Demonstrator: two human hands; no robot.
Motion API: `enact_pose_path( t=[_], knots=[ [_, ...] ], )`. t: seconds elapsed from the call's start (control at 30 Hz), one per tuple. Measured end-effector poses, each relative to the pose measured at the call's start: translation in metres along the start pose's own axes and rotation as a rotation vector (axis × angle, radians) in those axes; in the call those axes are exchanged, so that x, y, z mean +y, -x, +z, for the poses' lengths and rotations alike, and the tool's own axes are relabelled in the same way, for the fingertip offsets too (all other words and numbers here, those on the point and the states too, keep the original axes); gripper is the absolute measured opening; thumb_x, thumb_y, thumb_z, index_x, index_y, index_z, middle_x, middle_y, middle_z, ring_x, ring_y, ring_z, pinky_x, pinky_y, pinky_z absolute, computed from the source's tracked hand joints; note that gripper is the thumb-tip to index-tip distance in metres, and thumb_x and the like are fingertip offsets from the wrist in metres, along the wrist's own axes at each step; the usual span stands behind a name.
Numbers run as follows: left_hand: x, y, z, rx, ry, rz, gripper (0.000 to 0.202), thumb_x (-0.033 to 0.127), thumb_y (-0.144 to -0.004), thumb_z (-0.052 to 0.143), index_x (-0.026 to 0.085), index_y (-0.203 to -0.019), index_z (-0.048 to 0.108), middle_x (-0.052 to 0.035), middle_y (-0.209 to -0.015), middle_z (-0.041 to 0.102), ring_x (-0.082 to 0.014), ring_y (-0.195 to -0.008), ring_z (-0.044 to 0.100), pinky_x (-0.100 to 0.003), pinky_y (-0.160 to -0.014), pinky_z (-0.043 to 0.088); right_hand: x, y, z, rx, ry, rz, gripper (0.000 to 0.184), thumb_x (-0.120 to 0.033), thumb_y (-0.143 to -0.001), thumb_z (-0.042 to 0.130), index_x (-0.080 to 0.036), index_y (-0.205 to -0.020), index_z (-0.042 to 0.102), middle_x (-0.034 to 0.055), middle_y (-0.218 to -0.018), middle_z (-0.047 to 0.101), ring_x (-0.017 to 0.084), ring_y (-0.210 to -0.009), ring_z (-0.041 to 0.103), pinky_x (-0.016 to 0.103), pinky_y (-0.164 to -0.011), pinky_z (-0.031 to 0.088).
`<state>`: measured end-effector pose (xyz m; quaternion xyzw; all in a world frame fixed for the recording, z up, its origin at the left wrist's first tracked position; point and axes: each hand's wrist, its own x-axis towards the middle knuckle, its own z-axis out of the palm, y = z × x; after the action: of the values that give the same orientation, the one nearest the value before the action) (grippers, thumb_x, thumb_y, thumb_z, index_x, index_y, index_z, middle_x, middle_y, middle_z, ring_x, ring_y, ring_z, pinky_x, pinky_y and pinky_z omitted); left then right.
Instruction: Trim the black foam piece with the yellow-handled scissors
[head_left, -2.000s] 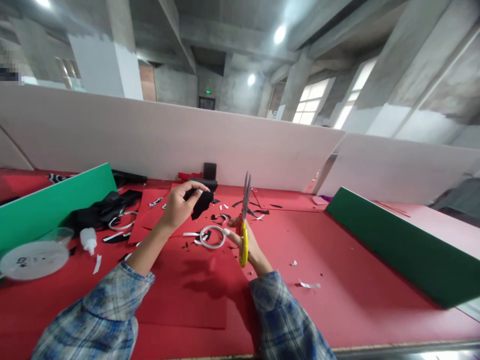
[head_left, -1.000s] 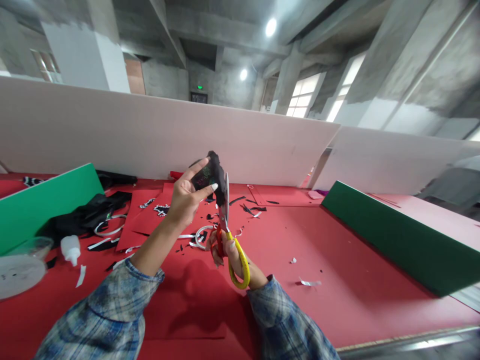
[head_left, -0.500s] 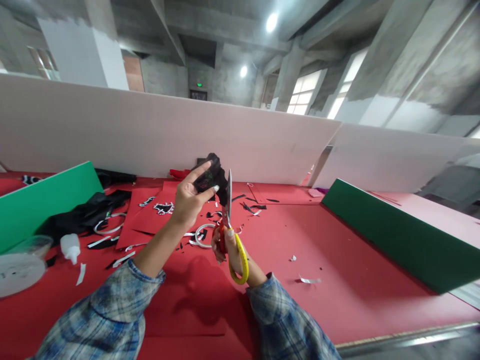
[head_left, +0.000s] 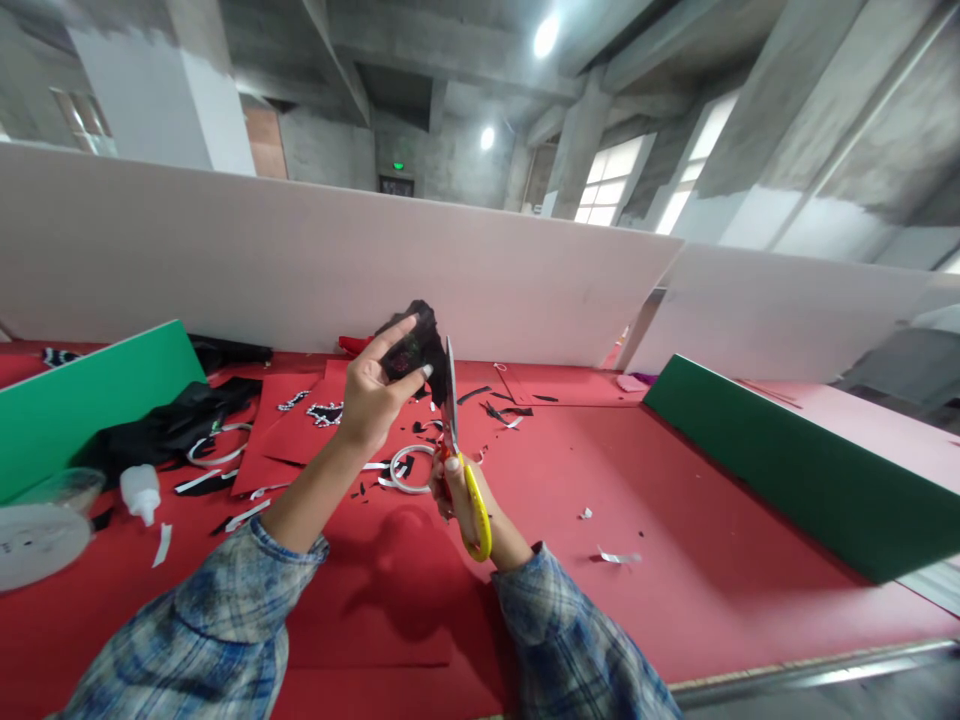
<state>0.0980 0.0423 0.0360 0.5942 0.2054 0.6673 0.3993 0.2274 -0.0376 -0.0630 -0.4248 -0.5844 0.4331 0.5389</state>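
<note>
My left hand (head_left: 373, 398) is raised above the red table (head_left: 675, 560) and pinches a small black piece of material (head_left: 420, 342) between thumb and fingers. My right hand (head_left: 463, 505) grips the yellow and red handles of a pair of scissors (head_left: 459, 455). The blades point up and meet the right edge of the black piece. Both sleeves are blue plaid. A white ring of tape (head_left: 409, 468) lies on the table just behind my hands.
Black and white scraps litter the red sheets (head_left: 300, 430). A white glue bottle (head_left: 140, 492), a clear lidded tub (head_left: 41, 520), black cloth (head_left: 169, 425) and a green board (head_left: 82, 400) sit left. A dark green board (head_left: 795, 470) stands right, white partitions (head_left: 300, 260) behind.
My left hand lifted the black piece from the table up to the scissors. The blades have closed a little further into it since half a second ago.
</note>
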Motion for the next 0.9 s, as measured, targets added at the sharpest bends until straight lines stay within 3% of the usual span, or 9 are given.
enact_pose_path(
  t=[0.2,0.43,0.57,0.9],
  knots=[
    [0.002,0.001,0.001,-0.025,-0.032,-0.006,0.059,0.025,-0.075,0.082,0.027,-0.133,0.073,-0.0065,-0.135,0.078,-0.0342,-0.131,0.070,-0.049,-0.109,0.063,-0.005,0.001,0.000,-0.007,0.020,0.000,0.084,-0.109,-0.071,0.037,-0.025,-0.066,0.044,-0.0063,-0.052,0.041,0.008,-0.036,0.036,0.025,-0.037,0.029],
    [0.005,0.001,0.002,-0.004,-0.053,0.014,0.059,0.024,-0.075,0.082,0.025,-0.133,0.072,-0.0075,-0.140,0.075,-0.0343,-0.137,0.067,-0.050,-0.115,0.058,-0.012,0.002,0.000,-0.011,0.027,0.004,0.082,-0.108,-0.072,0.035,-0.027,-0.066,0.042,-0.0074,-0.045,0.037,0.010,-0.035,0.033,0.025,-0.036,0.028],
    [0.006,-0.001,-0.002,-0.027,-0.083,0.047,0.060,0.023,-0.076,0.080,0.025,-0.135,0.072,-0.0080,-0.141,0.075,-0.0329,-0.131,0.071,-0.047,-0.112,0.060,-0.011,0.001,0.000,-0.015,0.036,0.007,0.082,-0.109,-0.071,0.037,-0.027,-0.067,0.042,-0.0080,-0.043,0.034,0.010,-0.034,0.032,0.026,-0.036,0.026],
    [0.017,-0.003,-0.005,-0.017,-0.065,0.024,0.055,0.023,-0.074,0.084,0.025,-0.128,0.076,-0.0071,-0.135,0.078,-0.0321,-0.127,0.073,-0.047,-0.114,0.059,-0.007,0.001,-0.004,-0.032,0.089,0.029,0.080,-0.106,-0.074,0.039,-0.027,-0.067,0.043,-0.0048,-0.046,0.040,0.010,-0.034,0.034,0.026,-0.035,0.026]
  ],
)
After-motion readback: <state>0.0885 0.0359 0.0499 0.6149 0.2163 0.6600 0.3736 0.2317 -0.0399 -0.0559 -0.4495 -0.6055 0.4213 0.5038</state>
